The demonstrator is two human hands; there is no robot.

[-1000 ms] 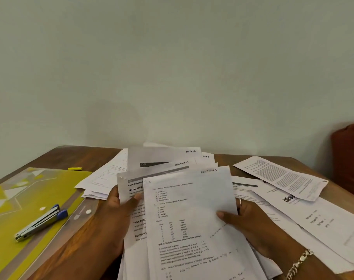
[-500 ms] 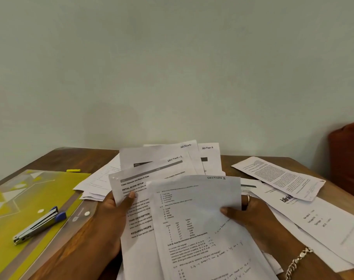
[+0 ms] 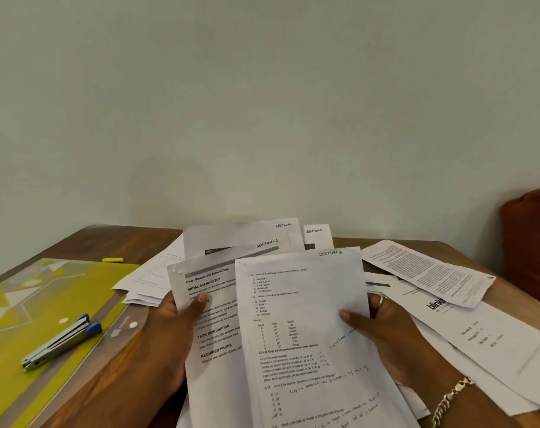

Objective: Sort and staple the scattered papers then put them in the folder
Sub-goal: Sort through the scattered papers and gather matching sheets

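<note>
My left hand (image 3: 173, 329) grips a fanned bunch of printed sheets (image 3: 210, 291), thumb on the page headed "Clean Glasses and Store in Case". My right hand (image 3: 386, 332) holds the front sheet marked "SECTION 3" (image 3: 296, 329) by its right edge, thumb on top. Behind stand sheets marked "SECTION-1" and "SECTION-2" (image 3: 247, 236). A yellow-green plastic folder (image 3: 46, 288) lies at the left of the wooden table, and a blue and silver stapler (image 3: 62, 341) lies on it.
More loose papers lie on the table at the right (image 3: 429, 273) and behind the left hand (image 3: 148, 282). A small yellow marker (image 3: 112, 260) lies past the folder. A dark red object (image 3: 531, 242) stands at the right edge. A plain wall rises behind.
The "SECTION 3" sheet has slid right and lower, away from the bunch in my left hand, baring more of the pages behind it.
</note>
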